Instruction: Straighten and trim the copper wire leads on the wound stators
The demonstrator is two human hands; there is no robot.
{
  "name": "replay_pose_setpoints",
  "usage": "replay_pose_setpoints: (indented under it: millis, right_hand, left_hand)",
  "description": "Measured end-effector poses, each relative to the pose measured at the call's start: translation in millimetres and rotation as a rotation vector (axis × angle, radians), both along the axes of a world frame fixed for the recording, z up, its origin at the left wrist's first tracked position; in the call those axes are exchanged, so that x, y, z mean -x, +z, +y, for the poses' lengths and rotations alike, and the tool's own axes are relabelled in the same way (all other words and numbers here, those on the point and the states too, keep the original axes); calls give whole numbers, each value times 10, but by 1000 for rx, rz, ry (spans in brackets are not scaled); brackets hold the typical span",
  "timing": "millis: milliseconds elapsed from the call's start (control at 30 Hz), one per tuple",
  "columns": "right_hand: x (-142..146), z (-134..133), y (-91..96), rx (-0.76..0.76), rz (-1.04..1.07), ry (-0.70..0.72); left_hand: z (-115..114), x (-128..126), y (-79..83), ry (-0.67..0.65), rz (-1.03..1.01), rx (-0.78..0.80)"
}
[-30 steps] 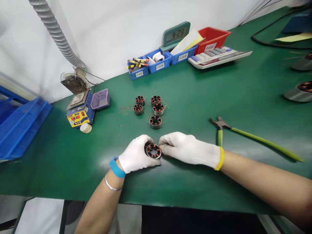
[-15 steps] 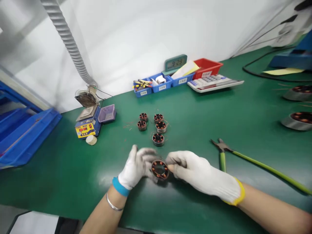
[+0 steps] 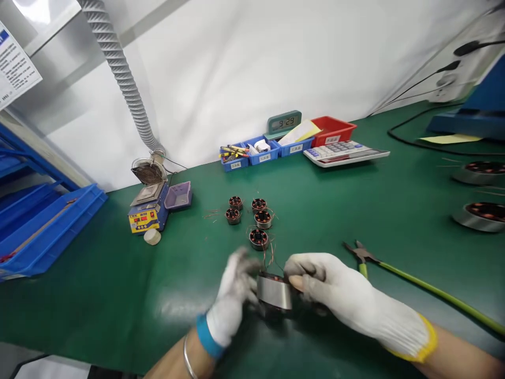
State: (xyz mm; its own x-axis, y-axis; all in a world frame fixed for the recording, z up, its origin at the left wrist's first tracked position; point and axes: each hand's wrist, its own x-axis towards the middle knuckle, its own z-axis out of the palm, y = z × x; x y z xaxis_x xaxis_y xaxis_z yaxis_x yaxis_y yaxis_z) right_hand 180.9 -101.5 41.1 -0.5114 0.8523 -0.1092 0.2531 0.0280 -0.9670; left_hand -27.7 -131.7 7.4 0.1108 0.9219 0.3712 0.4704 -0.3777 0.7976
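Both my hands wear white knit gloves and meet over the green table (image 3: 98,295) near its front edge. Between them is a round metal stator with copper windings (image 3: 275,291), its steel side wall facing me and thin copper leads sticking up. My left hand (image 3: 233,295) is blurred and closes on its left side. My right hand (image 3: 347,297) grips its right side with pinched fingers. Several more small stators (image 3: 252,218) lie in a cluster just behind.
Green-handled cutters (image 3: 361,255) lie to the right. A small soldering pot (image 3: 148,216) and purple tray (image 3: 178,195) stand at the left under a fume hose (image 3: 122,79). Blue bins (image 3: 258,150), a clock, a red bin and a calculator (image 3: 343,152) line the back. Two larger stators (image 3: 479,216) sit far right.
The stator has been turned from lying face-up to showing its side wall, lifted a little between both hands. My head has tilted up, so more wall shows.
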Motion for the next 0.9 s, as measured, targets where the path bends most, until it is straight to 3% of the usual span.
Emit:
replay_pose_setpoints:
  millis: [100,167,200,267,333,367,433,500,533,600,667,733,800,900]
  right_hand:
    - [-16,-13,69,-231,-219,1]
    - [-8,-1,74,-195,-263,5]
    - [-3,7,67,-128,-252,1]
    - [1,12,46,8,-211,-11]
    - [3,-1,33,41,-193,-1]
    - [4,-15,34,11,-205,13]
    - [11,-47,50,-119,-269,44]
    - [22,-73,85,-257,-365,83]
    - [28,-82,108,-304,-414,99]
    - [38,-88,158,-347,-506,112]
    - [47,-84,199,-343,-570,95]
    - [55,-78,209,-344,-592,84]
    - [61,-73,176,-378,-588,106]
    - [55,-71,78,-511,-619,120]
  left_hand:
    - [76,-28,121,-296,-268,549]
    - [51,-30,248,-406,-478,780]
    - [25,-26,306,-412,-558,773]
    - [-14,-12,374,-343,-685,558]
    - [-4,-7,354,-167,-838,404]
    - [18,-11,313,-71,-878,415]
    - [72,-32,205,-49,-825,649]
    - [99,-55,122,-238,-646,957]
    - [97,-62,106,-316,-567,1022]
    - [72,-63,129,-288,-517,878]
    - [52,-48,195,-117,-622,558]
    - [61,-33,248,23,-783,379]
    - [93,-30,258,36,-855,485]
    - [130,-48,209,-206,-690,875]
